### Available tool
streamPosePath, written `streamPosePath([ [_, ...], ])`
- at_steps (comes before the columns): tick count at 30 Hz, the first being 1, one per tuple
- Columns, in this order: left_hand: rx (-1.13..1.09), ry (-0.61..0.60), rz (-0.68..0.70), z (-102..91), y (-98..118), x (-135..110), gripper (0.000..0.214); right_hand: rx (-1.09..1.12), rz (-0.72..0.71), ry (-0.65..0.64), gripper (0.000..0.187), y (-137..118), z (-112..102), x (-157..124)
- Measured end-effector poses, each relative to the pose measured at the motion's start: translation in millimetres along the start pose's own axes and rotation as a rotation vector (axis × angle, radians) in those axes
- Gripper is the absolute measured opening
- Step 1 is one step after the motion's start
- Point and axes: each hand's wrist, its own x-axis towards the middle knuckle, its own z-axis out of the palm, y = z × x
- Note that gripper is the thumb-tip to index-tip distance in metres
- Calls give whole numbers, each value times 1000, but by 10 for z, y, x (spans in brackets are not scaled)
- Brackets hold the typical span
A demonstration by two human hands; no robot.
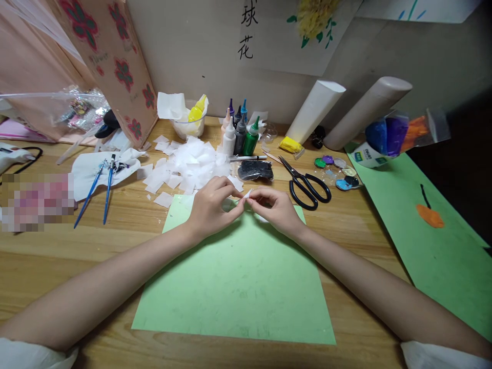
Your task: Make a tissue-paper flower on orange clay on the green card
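My left hand and my right hand meet over the far edge of a light green paper sheet on the wooden table. Both hands pinch one small white piece of tissue paper between their fingertips, fingers curled closed. Just beyond them lies a pile of white tissue squares.
Black scissors lie right of my hands, next to small paint pots. Paint bottles and a plastic cup stand at the back. Two blue brushes lie on the left. A second green sheet and two white tubes occupy the right.
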Motion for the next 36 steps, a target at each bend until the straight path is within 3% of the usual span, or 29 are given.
streamPosePath([
  [36,-113,23,-65,-11,-10,24,7,-32,-1,-15,11,23,-5,-7],
])
